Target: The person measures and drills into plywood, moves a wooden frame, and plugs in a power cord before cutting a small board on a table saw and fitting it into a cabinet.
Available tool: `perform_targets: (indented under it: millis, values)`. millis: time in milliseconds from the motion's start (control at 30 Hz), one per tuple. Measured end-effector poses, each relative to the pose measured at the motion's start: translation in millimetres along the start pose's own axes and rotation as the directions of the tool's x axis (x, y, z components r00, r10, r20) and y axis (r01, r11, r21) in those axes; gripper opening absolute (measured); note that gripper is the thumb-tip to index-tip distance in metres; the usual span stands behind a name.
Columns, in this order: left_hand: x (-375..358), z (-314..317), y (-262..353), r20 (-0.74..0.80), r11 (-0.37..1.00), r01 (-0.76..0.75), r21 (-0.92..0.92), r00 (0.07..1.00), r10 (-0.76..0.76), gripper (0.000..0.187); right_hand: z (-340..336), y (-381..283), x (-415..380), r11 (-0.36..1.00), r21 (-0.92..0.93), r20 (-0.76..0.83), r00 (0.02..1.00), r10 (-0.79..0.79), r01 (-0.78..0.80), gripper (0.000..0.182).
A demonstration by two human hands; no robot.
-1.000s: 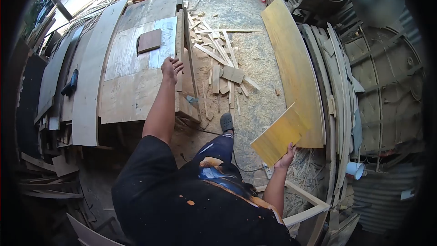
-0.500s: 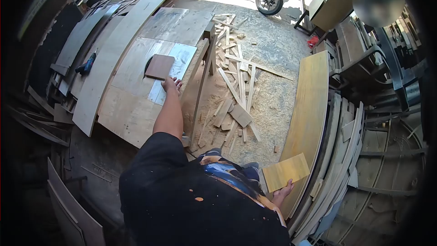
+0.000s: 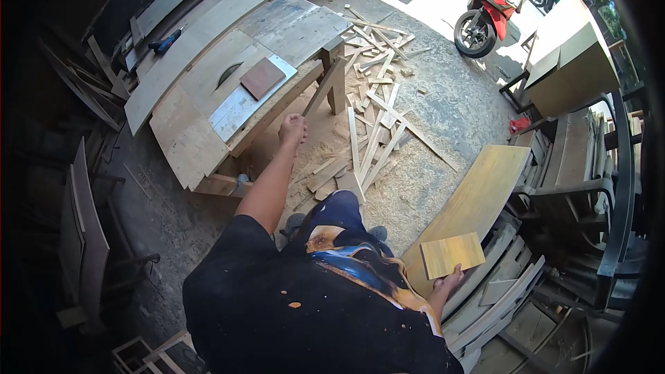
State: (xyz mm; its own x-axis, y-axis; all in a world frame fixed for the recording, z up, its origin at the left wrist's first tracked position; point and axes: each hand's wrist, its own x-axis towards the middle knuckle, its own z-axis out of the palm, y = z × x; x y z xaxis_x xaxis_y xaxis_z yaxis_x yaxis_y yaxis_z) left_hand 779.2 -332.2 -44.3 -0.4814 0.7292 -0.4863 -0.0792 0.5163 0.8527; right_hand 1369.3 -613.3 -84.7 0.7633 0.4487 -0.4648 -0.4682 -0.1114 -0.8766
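Note:
My left hand [image 3: 294, 129] hangs in the air off the near side of the saw table [image 3: 187, 135], fingers curled in with nothing showing in them. On the table's metal plate [image 3: 239, 112] lies a square reddish-brown wooden board [image 3: 263, 78], just right of the dark saw blade [image 3: 228, 75] in its slot. My right hand [image 3: 449, 281] grips a yellowish rectangular wooden board [image 3: 452, 255] at its lower edge, thumb on top. That piece is held over a long yellow plank [image 3: 478, 187].
Offcuts [image 3: 377, 125] and sawdust litter the floor beyond the table. A blue-black power drill [image 3: 165, 42] lies on boards at the left. Stacked planks [image 3: 495, 284] and metal frames crowd the right. Further off stands a red motorbike [image 3: 485, 17].
My left hand has let go of the reddish-brown board, which now rests flat on the metal plate, and has drawn back off the table. The view has swung leftward.

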Motion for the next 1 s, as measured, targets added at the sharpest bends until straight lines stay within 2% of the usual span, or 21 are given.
perform_targets:
  millis: [67, 100, 167, 200, 233, 267, 300, 367, 433, 467, 500, 533, 600, 633, 700, 733, 800, 867, 900, 967, 1000]
  values:
    - [29.9, 0.0, -13.4, -0.369, 0.951, -0.114, 0.289, 0.903, 0.220, 0.049, 40.8, -39.8, 52.0, 0.997, -0.066, 0.060, 0.998, -0.036, 0.040, 0.026]
    - [35.4, -6.8, -8.8, -0.386, 0.952, -0.099, 0.289, 0.898, 0.211, 0.049, 62.9, -56.9, 75.3, 0.995, -0.077, 0.103, 0.993, -0.062, 0.070, 0.026]
    - [52.1, -12.5, 9.0, -0.524, 0.963, -0.029, 0.267, 0.834, 0.171, 0.072, 114.6, -84.0, 115.1, 0.991, -0.084, 0.163, 0.982, -0.092, 0.107, 0.025]
    - [50.0, -12.8, 28.2, -0.576, 0.935, 0.064, 0.349, 0.802, 0.160, 0.077, 141.6, -95.1, 132.5, 0.993, -0.024, 0.233, 0.966, -0.109, 0.118, 0.025]
    - [42.4, -14.9, 55.4, -0.622, 0.892, 0.160, 0.424, 0.767, 0.158, 0.082, 168.7, -103.0, 146.9, 0.992, 0.037, 0.297, 0.946, -0.129, 0.124, 0.024]
    - [40.8, -16.6, 75.0, -0.618, 0.908, 0.160, 0.387, 0.776, 0.127, 0.085, 194.1, -111.5, 156.6, 0.991, 0.034, 0.295, 0.947, -0.131, 0.127, 0.024]
    - [48.9, -17.9, 91.2, -0.637, 0.858, 0.255, 0.446, 0.763, 0.105, 0.089, 220.0, -121.3, 163.5, 0.990, 0.019, 0.329, 0.935, -0.135, 0.137, 0.026]
    - [89.7, -19.1, 104.6, -0.663, 0.774, 0.394, 0.495, 0.747, 0.045, 0.108, 258.2, -135.0, 185.3, 0.987, -0.042, 0.360, 0.924, -0.131, 0.156, 0.033]
    - [132.0, -17.8, 110.9, -0.644, 0.800, 0.423, 0.425, 0.763, -0.062, 0.127, 290.0, -147.4, 202.6, 0.982, -0.072, 0.360, 0.922, -0.139, 0.176, 0.030]
    - [168.1, -19.8, 89.0, -0.677, 0.816, 0.383, 0.433, 0.736, 0.013, 0.130, 311.8, -153.8, 212.7, 0.976, -0.119, 0.386, 0.914, -0.122, 0.180, 0.027]
    - [162.3, -3.5, 106.9, -0.725, 0.772, 0.484, 0.412, 0.688, -0.044, 0.127, 325.2, -158.7, 223.8, 0.969, -0.161, 0.366, 0.923, -0.118, 0.188, 0.020]
    - [164.3, 2.8, 98.8, -0.721, 0.750, 0.517, 0.413, 0.689, -0.078, 0.127, 331.0, -165.3, 230.4, 0.960, -0.206, 0.356, 0.929, -0.106, 0.189, 0.020]
    - [171.9, 11.5, 98.0, -0.792, 0.745, 0.520, 0.417, 0.610, 0.017, 0.121, 342.9, -172.7, 257.1, 0.920, -0.353, 0.305, 0.951, -0.060, 0.171, 0.016]
    - [177.6, 19.7, 89.9, -0.840, 0.727, 0.537, 0.429, 0.532, 0.103, 0.104, 346.4, -176.1, 264.6, 0.905, -0.398, 0.255, 0.966, -0.048, 0.150, 0.016]
    - [141.3, 57.3, 126.0, -0.777, 0.763, 0.436, 0.477, 0.615, 0.134, 0.087, 334.9, -176.8, 288.2, 0.857, -0.489, 0.226, 0.973, -0.054, 0.161, 0.016]
    - [137.5, 77.2, 118.7, -0.727, 0.721, 0.331, 0.608, 0.598, 0.338, 0.072, 338.6, -179.8, 296.2, 0.811, -0.557, 0.214, 0.974, -0.068, 0.179, 0.016]
    - [112.2, 138.3, 140.1, -0.566, 0.751, 0.097, 0.653, 0.721, 0.399, 0.065, 360.8, -183.5, 283.4, 0.853, -0.504, 0.186, 0.981, -0.045, 0.134, 0.017]
    - [82.3, 208.1, 178.9, -0.323, 0.742, -0.145, 0.655, 0.834, 0.448, 0.066, 368.6, -183.9, 267.3, 0.844, -0.527, 0.162, 0.987, -0.014, 0.098, 0.013]
    - [82.1, 239.3, 190.3, -0.208, 0.653, -0.199, 0.731, 0.846, 0.491, 0.066, 375.9, -181.8, 261.7, 0.859, -0.506, 0.155, 0.988, -0.005, 0.084, 0.012]
    - [95.1, 286.9, 228.9, -0.025, 0.570, -0.354, 0.741, 0.834, 0.551, 0.065, 385.2, -175.6, 255.5, 0.907, -0.420, 0.145, 0.989, 0.035, 0.029, 0.014]
    - [116.7, 296.1, 246.4, -0.019, 0.554, -0.380, 0.741, 0.812, 0.583, 0.065, 393.6, -176.1, 258.0, 0.926, -0.377, 0.167, 0.983, 0.072, -0.004, 0.017]
